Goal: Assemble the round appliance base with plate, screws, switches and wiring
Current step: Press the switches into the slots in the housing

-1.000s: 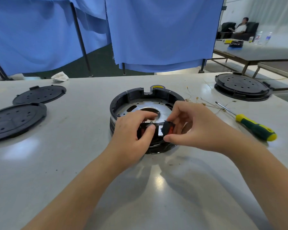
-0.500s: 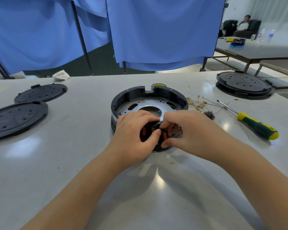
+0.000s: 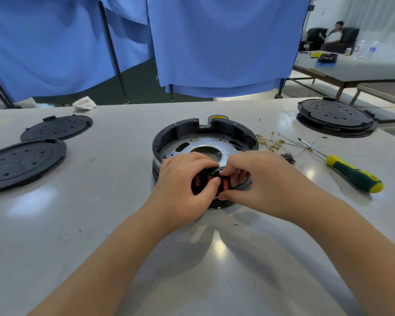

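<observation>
The round black appliance base (image 3: 180, 131) stands at the table's middle with a silver metal plate (image 3: 205, 143) inside it. At its near wall sit red rocker switches (image 3: 225, 184) in black housings. My left hand (image 3: 183, 179) curls over the near rim, its thumb beside the switches. My right hand (image 3: 258, 176) pinches the rightmost switch against the wall with fingertips and thumb. Much of the switch bank is hidden under my fingers.
A green-and-yellow screwdriver (image 3: 354, 176) lies at the right, behind it loose wires with brass terminals (image 3: 274, 141) and a small black part (image 3: 289, 158). Two black perforated lids (image 3: 23, 161) lie left, a stacked lid (image 3: 335, 117) far right. Blue curtains hang behind the table.
My right hand has brought the red switch down from above the rim and set it against the near wall. Both hands have closed in on the switch bank.
</observation>
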